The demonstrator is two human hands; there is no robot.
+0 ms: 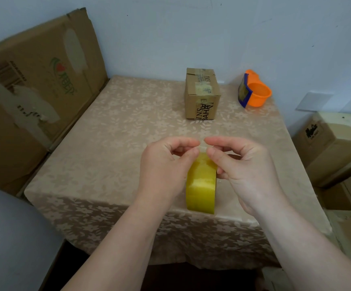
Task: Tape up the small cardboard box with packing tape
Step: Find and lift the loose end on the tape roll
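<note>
Both hands' fingers (192, 151) are pinched on the loose end of the tape roll (200, 185); the box (202, 97) waits untouched, well apart, and no new strip is on it yet.

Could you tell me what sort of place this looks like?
Probably a home packing or storage corner: flattened cartons lean on the wall, more boxes are stacked beside a cloth-covered table.

Orange tape dispenser (254, 90) on floral tablecloth (111, 143), large cardboard boxes (34, 85) alongside

bare tablecloth (128, 127) between hands and box (202, 95)
</note>
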